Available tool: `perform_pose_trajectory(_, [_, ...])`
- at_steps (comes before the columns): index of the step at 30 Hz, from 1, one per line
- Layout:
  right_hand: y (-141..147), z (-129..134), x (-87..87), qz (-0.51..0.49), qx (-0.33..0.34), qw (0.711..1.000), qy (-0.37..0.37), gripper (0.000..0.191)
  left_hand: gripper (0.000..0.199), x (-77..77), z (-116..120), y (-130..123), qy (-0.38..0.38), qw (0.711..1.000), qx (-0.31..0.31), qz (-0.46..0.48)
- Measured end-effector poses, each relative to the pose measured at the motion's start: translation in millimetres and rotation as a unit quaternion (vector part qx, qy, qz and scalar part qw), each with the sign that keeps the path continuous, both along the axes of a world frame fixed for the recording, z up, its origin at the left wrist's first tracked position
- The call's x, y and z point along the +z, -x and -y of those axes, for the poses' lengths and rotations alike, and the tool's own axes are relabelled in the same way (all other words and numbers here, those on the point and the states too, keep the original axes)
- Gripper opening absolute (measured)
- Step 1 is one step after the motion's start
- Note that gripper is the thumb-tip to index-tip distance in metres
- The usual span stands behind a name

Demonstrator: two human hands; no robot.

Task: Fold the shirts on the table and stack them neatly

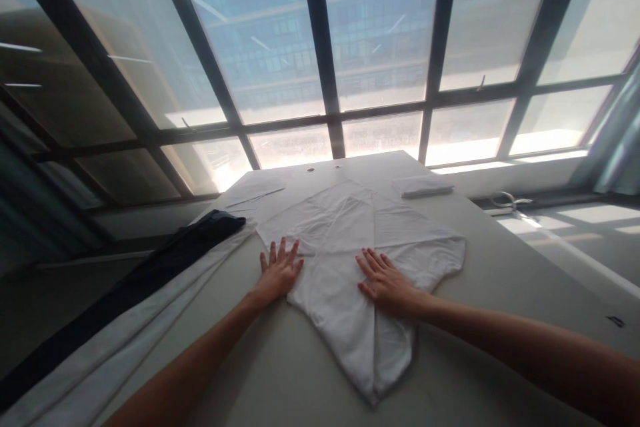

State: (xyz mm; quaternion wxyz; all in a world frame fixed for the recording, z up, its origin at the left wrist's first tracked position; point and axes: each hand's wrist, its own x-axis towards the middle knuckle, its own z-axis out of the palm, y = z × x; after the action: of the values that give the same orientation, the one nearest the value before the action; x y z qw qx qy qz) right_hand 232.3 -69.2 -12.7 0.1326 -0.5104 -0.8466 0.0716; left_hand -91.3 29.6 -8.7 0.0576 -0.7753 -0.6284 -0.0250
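Note:
A white cloth garment [345, 240] lies spread and partly folded on the white table [245, 353], with creases running across its layers. One pointed end reaches toward me, and another part extends to the right. On its left edge rests my left hand [281, 271], fingers spread and palm down. My right hand [387, 283] lies flat on the cloth right of its middle, fingers stretched out. Neither hand grips the fabric; what lies beneath the palms is hidden.
Dark fabric [165, 263] and long white fabric [150, 320] lie along the table's left side. A folded white cloth [423, 186] sits at the back right, thin white sheets [257, 190] at the back left. Large framed windows [373, 27] stand behind the table.

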Motion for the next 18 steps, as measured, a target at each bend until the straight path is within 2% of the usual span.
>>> perform_pose_trajectory(5, [-47.5,8.4,1.8,0.001,0.056,0.998,0.014,0.071,0.063,-7.0,39.7,-27.2,-0.064,0.995,-0.069,-0.024])
perform_pose_trajectory(8, [-73.9,14.5,4.8,-0.004,0.093,0.995,0.034,0.068,0.067,-9.9,57.3,-39.8,-0.064,0.992,-0.105,-0.007])
perform_pose_trajectory(10, [-89.4,20.1,8.4,-0.011,0.117,0.992,0.049,0.066,0.073,-6.5,60.5,-44.5,-0.048,0.99,-0.132,0.011])
perform_pose_trajectory(13, [-112.5,29.7,16.8,-0.019,0.157,0.985,0.069,0.062,0.082,9.4,43.1,-42.1,0.014,0.984,-0.172,0.038])
perform_pose_trajectory(16, [-140.5,37.1,27.9,-0.007,0.18,0.98,0.078,0.06,0.074,27.2,2.3,-26.7,0.064,0.972,-0.22,0.054])
perform_pose_trajectory(18, [-162.3,39.7,33.4,0.008,0.183,0.981,0.069,0.061,0.067,31.7,-27.0,-12.1,0.071,0.961,-0.26,0.066])
